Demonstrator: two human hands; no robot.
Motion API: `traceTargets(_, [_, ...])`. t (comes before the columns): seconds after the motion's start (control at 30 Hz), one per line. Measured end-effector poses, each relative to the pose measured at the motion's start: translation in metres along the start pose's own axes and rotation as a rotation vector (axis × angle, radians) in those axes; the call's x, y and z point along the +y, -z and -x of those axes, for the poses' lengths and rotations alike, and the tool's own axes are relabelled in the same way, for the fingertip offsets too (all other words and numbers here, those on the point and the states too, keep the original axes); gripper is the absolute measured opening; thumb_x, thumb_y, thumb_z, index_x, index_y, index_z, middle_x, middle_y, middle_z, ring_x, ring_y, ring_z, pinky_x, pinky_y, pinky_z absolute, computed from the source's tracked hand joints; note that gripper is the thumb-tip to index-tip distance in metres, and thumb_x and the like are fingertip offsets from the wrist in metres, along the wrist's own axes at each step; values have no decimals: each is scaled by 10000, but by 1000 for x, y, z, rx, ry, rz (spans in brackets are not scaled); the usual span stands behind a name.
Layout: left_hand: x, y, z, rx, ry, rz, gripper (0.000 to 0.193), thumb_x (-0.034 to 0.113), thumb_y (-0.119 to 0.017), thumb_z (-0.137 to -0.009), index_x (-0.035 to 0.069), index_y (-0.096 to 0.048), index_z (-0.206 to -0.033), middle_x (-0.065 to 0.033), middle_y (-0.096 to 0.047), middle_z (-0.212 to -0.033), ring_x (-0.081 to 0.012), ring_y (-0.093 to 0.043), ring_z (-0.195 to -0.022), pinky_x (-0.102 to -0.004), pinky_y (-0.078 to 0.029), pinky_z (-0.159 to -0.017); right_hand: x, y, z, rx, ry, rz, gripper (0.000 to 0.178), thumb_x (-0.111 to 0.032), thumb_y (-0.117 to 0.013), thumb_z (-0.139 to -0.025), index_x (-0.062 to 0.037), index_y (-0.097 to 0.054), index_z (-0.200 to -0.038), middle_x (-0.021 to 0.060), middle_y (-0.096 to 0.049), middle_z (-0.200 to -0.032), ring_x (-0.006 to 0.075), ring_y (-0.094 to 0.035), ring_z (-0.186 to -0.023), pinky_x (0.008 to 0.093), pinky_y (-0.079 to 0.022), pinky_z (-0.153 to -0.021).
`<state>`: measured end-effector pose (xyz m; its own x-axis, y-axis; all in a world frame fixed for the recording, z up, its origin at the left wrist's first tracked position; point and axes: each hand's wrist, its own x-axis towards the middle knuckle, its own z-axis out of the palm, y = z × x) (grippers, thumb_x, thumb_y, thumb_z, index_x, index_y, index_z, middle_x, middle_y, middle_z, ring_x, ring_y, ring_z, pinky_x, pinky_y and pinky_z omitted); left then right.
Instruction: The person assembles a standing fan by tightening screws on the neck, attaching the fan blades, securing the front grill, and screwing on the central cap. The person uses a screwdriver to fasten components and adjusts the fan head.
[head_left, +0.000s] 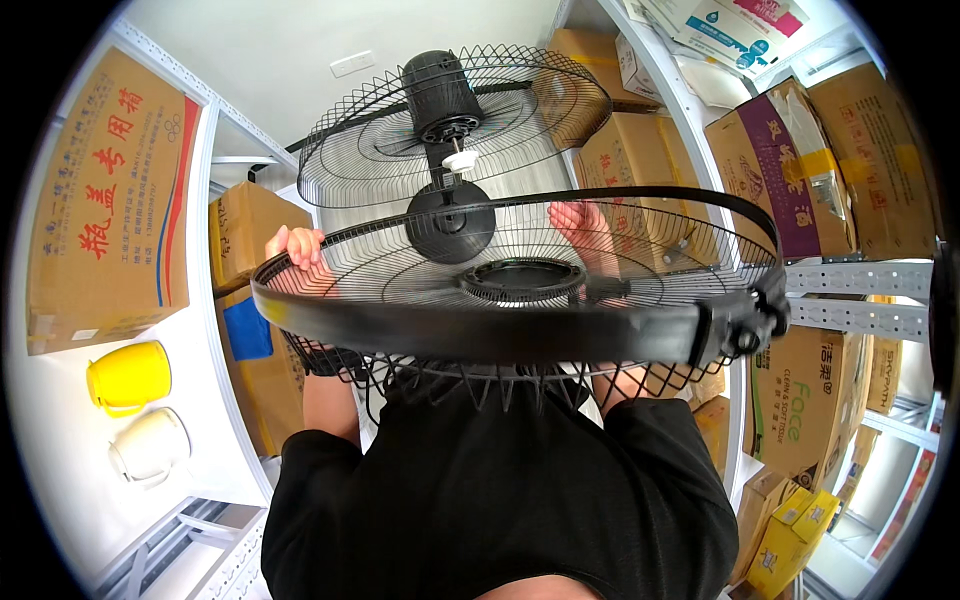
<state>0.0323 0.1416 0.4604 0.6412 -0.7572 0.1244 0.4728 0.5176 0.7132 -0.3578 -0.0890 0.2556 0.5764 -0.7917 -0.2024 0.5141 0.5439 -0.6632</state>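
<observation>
A round black wire fan guard [640, 325] with a broad rim and a clamp at its right end is held in front of my chest, tilted. My left hand [296, 246] is closed over its left rim, fingertips showing on top. Seen through the wires, my right hand [583, 226] is behind the guard with its fingers stretched out; whether it touches the wires I cannot tell. Beyond stands a black fan [445, 95] with its motor and another wire guard [350, 165]. A white cap-like piece [460, 161] sits at the front of its motor.
White metal shelving [690, 100] lines both sides, stacked with cardboard boxes [640, 150]. A big printed carton [115, 200] stands at left, above a yellow pitcher [130, 376] and a cream pitcher [150, 444]. Yellow boxes [792, 540] sit at lower right. The fan stands near the far wall.
</observation>
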Motion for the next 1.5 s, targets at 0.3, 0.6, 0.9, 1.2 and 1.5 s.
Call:
traceTargets(0.3, [6,4,4,17,16,45,353,183,-371,-955,138,-364,-604,-17,-359,-522,-155,-369,-555,-339,-380,-816,-3,-12,9,4,43,13,418,-401,-427,-1016,-20,-486,-1178,298,-549,-1246,369,-608,-1114,441,-513,-976])
traceTargets(0.6, [7,11,9,-5,2,72,350,190,-388,-977,121,-337,-637,-29,-359,-574,-166,-372,-632,-331,-378,-886,-3,-20,0,-78,248,-191,559,-550,-345,-997,-98,-604,-1200,80,-571,-1287,273,-439,-1320,505,-451,-1016])
traceTargets(0.9, [13,-5,5,49,14,110,373,170,-381,-960,134,-367,-589,-27,-364,-527,-163,-370,-553,-341,-391,-821,-12,-25,1,-203,291,-304,519,-538,-361,-996,-94,-620,-1068,104,-619,-1163,271,-504,-1245,513,-479,-985])
traceTargets(1.2, [13,0,6,56,-77,-40,352,166,-377,-974,128,-326,-628,-23,-334,-574,-154,-353,-612,-330,-390,-866,-59,-36,20,-244,593,-224,558,-551,-376,-983,-49,-607,-1058,85,-602,-1057,279,-544,-1124,563,-308,-1121])
traceTargets(1.5, [13,-12,0,19,56,85,379,165,-411,-960,121,-341,-590,-25,-347,-554,-158,-361,-603,-326,-369,-879,-95,-55,34,-336,742,-360,426,-478,-460,-979,-59,-522,-936,64,-519,-911,249,-517,-984,478,-333,-1082])
